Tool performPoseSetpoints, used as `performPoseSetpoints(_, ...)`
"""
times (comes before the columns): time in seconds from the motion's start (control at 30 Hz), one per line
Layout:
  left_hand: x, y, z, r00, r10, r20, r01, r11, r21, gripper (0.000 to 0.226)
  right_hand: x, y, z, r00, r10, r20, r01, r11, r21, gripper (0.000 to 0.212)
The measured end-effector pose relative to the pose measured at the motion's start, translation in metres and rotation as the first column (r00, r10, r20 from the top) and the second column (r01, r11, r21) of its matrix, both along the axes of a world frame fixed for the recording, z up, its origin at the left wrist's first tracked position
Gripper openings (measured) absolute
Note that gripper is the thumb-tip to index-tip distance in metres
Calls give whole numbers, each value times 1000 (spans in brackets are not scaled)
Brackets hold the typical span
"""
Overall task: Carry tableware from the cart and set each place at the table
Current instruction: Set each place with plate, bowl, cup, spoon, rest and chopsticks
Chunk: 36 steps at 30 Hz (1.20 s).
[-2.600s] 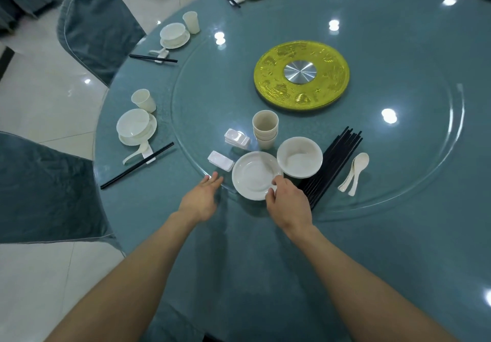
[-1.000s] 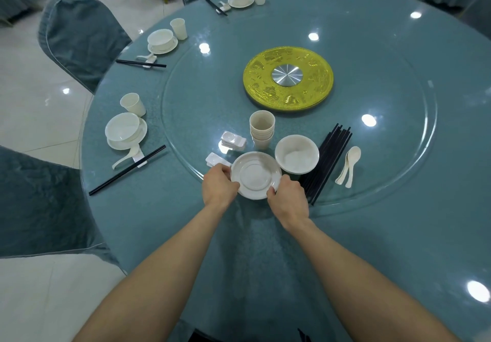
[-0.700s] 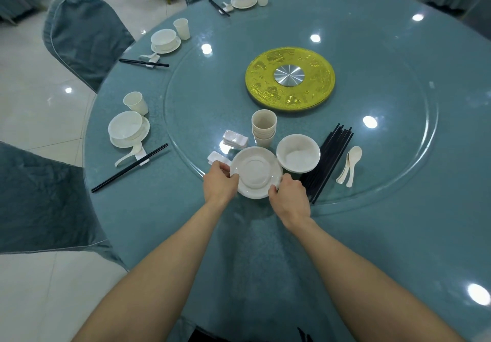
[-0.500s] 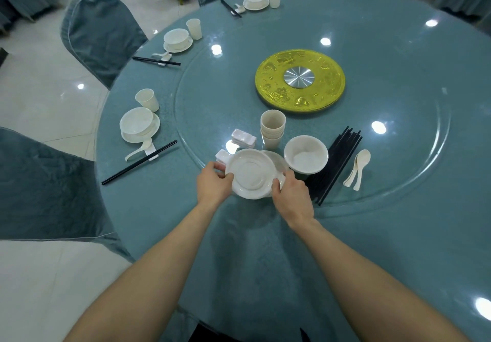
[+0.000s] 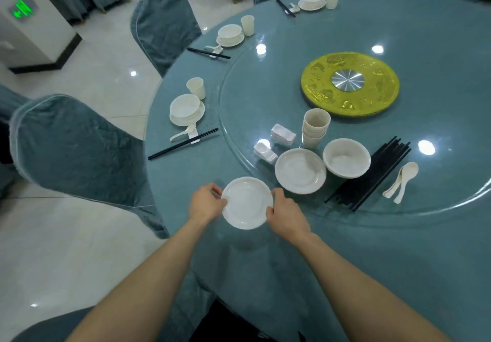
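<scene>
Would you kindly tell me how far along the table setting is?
Done: three set places line the left edge. In hand: left hand and right hand hold a round white plate at the near edge. Remaining: spare white plate, bowl, stacked cups, black chopsticks and spoons on the glass turntable.

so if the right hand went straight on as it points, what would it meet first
The white plate it holds by the rim; the right hand points left across it, with the left hand probably next.
</scene>
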State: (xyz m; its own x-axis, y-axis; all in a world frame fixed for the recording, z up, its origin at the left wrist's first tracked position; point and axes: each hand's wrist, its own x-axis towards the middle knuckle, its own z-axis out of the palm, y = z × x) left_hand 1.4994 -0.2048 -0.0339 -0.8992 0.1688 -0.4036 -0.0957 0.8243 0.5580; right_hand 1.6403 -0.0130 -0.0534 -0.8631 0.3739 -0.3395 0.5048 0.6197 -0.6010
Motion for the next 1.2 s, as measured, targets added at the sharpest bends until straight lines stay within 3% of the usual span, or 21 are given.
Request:
performPoseSetpoints(0.3,18,-15,-27,991,-121,61,129,979,-159,15,15,-9,-21,986,33,163,-39,999,30,34)
performPoseSetpoints(0.5,8,13,-8,984,-171,-47,159,967,-200,35,22,12,-4,997,-24,72,19,997,73,42)
performPoseSetpoints(0.67,7,86,26,955,-266,-131,260,963,-65,23,36,53,25,982,-176,-68,183,976,115,31)
performPoseSetpoints(0.8,16,154,46,915,-361,-177,367,930,-1,20,53,89,35,917,-360,-173,381,918,108,32)
performPoseSetpoints(0.93,24,204,52,873,-440,-212,452,892,13,22,63,123,40,792,-561,-241,588,807,53,34)
performPoseSetpoints(1.2,22,256,44,822,-520,-232,528,849,-29,15,59,173,41,670,-707,-227,732,679,45,26)
